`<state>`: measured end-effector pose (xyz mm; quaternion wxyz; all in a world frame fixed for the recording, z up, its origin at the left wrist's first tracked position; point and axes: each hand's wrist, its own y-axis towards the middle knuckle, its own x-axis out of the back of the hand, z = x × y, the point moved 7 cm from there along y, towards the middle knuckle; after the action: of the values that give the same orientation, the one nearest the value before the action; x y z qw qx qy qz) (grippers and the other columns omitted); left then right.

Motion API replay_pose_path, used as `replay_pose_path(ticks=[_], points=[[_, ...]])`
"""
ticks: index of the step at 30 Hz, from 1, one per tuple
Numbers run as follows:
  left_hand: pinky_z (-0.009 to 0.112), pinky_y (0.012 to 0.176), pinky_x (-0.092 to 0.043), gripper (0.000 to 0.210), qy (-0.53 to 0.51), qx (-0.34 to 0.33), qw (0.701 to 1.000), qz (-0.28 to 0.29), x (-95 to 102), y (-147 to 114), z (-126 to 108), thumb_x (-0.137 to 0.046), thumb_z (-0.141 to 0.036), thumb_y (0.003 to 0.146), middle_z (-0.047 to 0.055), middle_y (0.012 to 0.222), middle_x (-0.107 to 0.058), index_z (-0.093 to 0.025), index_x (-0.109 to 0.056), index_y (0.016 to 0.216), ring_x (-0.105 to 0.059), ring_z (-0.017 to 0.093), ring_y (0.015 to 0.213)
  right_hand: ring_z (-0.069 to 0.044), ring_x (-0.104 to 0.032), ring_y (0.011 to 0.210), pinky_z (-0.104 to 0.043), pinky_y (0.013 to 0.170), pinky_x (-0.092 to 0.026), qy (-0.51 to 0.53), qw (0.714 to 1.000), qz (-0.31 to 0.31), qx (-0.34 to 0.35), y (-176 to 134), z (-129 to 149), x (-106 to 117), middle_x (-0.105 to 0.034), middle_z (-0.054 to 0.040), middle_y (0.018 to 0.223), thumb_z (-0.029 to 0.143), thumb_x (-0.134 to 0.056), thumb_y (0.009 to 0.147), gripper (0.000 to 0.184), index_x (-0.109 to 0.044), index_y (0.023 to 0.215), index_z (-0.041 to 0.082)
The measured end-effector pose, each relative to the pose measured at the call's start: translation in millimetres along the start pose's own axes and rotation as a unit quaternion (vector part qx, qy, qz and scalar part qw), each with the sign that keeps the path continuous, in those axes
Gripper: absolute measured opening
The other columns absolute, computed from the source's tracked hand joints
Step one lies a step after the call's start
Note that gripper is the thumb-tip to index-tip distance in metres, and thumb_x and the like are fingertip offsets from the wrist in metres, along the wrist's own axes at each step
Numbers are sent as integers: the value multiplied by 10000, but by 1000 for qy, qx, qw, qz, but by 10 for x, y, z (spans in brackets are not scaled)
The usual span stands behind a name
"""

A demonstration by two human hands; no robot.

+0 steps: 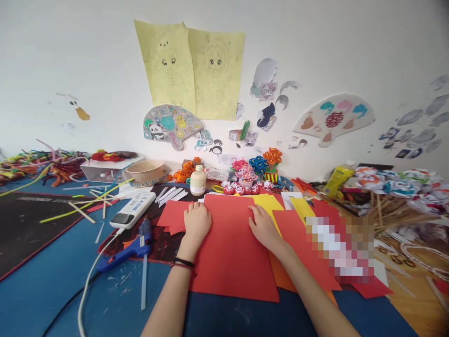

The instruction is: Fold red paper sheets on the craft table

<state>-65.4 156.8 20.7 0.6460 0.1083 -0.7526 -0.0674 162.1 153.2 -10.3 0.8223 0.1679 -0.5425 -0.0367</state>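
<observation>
A large sheet of red paper (238, 252) lies before me on the table. My left hand (197, 222) grips its left edge near the far end, with the fingers curled. On the opposite edge, my right hand (264, 225) has its fingers bent over the sheet, closed on it; the thumb is mostly hidden. Smaller red pieces (171, 213) stick out beside my left hand. To the right lie a yellow sheet (268, 203), another red sheet (305, 252) and an orange one (280, 275), partly covered.
A blue glue gun (128, 250) and a white power strip (133, 209) with a cable stand left. Behind are a cream bottle (198, 181), a beige bowl (145, 172) and pipe-cleaner flowers (243, 173). A yellow bottle (338, 179) and wrapped bouquets (400, 185) are at right.
</observation>
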Motion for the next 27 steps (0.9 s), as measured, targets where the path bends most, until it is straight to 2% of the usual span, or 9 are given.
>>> replay_pose_path(ticks=[6, 10, 13, 19, 21, 25, 26, 27], points=[[359, 818, -405, 290, -73, 33, 996, 36, -62, 61, 69, -473, -331, 852, 148, 1148, -614, -146, -637, 1003, -516, 302, 1084, -235, -415, 1318, -424, 1088, -331, 172, 985, 12, -22, 46, -37, 3, -450, -111, 1421, 271, -454, 847, 543, -365, 1377, 199], [337, 801, -405, 322, -91, 55, 994, 30, -78, 94, 110, -465, -341, 866, 151, 1135, -629, -155, -617, 1080, -535, 299, 1092, -228, -422, 1321, -430, 1084, -342, 257, 965, 4, -47, 84, -83, -9, -458, -108, 1418, 287, -469, 833, 535, -376, 1355, 216], [314, 792, -406, 356, -134, 67, 989, 13, -48, 99, 122, -481, -308, 867, 150, 1114, -648, -155, -559, 1178, -575, 270, 1061, -232, -418, 1322, -434, 1092, -330, 265, 963, 11, -58, 84, -76, 4, -453, -116, 1421, 283, -471, 826, 528, -388, 1341, 202], [278, 703, -419, 348, -237, 84, 968, 19, -23, 94, 179, -504, -253, 863, 63, 886, -696, -194, -497, 1206, -645, 221, 866, -243, -423, 1315, -418, 1082, -348, 209, 975, 56, -47, 23, 46, 50, -451, -139, 1412, 271, -470, 825, 542, -381, 1349, 166], [290, 726, -431, 372, -217, 59, 974, 22, 0, 92, 140, -505, -213, 860, 73, 897, -694, -183, -483, 1230, -643, 229, 885, -243, -413, 1321, -409, 1088, -340, 177, 982, 60, -34, 10, 75, 43, -442, -145, 1416, 259, -463, 829, 544, -372, 1354, 148], [424, 902, -409, 457, -58, -44, 997, -26, 225, -16, -139, -515, -135, 835, 188, 1241, -578, -148, -467, 1290, -537, 317, 1143, -268, -352, 1359, -435, 1118, -282, 84, 995, 47, -9, 11, 75, -16, -409, -156, 1447, 272, -438, 869, 511, -390, 1355, 121], [455, 937, -392, 455, -37, -86, 996, -16, 266, -95, -262, -527, -138, 833, 193, 1287, -547, -151, -479, 1285, -511, 331, 1179, -277, -342, 1364, -440, 1120, -275, 63, 997, 45, -5, 16, 70, -40, -403, -164, 1452, 279, -430, 880, 504, -398, 1353, 109], [470, 952, -388, 433, -36, -142, 989, 23, 273, -209, -411, -556, -171, 833, 183, 1275, -560, -158, -506, 1263, -512, 334, 1182, -282, -340, 1365, -440, 1119, -274, 45, 998, 42, -2, 22, 62, -63, -403, -172, 1452, 284, -425, 887, 500, -406, 1350, 96]])
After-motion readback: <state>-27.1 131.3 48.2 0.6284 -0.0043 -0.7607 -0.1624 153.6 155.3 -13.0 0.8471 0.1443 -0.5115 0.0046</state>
